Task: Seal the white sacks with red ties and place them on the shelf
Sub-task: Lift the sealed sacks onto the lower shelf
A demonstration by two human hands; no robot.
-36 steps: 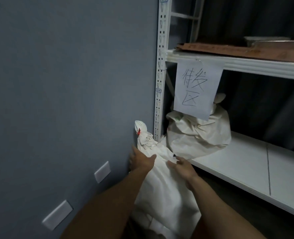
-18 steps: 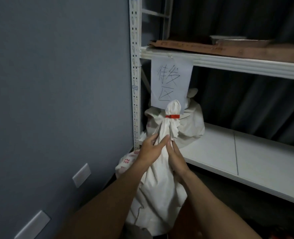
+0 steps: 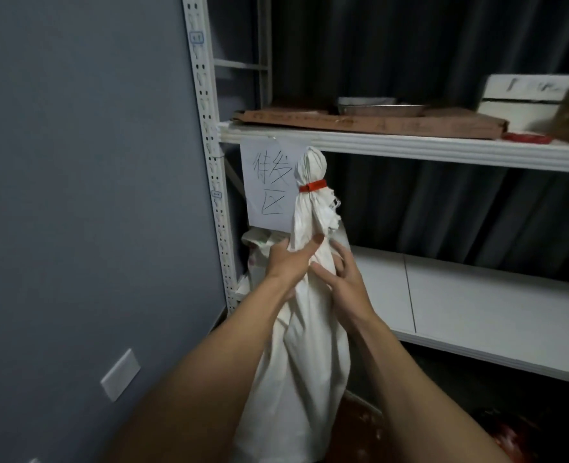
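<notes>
A tall white sack [image 3: 304, 355] hangs upright in front of the shelf unit, its neck bunched and bound by a red tie [image 3: 313, 186]. My left hand [image 3: 289, 262] grips the neck just below the tie from the left. My right hand [image 3: 343, 279] holds the same neck from the right, fingers spread on the cloth. Behind the held sack, another white sack [image 3: 259, 252] sits at the left end of the lower white shelf [image 3: 476, 305], mostly hidden.
A paper label [image 3: 266, 185] with handwriting hangs from the upper shelf [image 3: 410, 147], which carries flat cardboard [image 3: 369, 121], a metal tray and a white box [image 3: 526, 98]. The perforated upright [image 3: 209, 162] stands against the grey wall. Dark curtain behind.
The sack has been lifted higher; its tied top now reaches the upper shelf edge. Both hands stayed on the neck and rose with it.
</notes>
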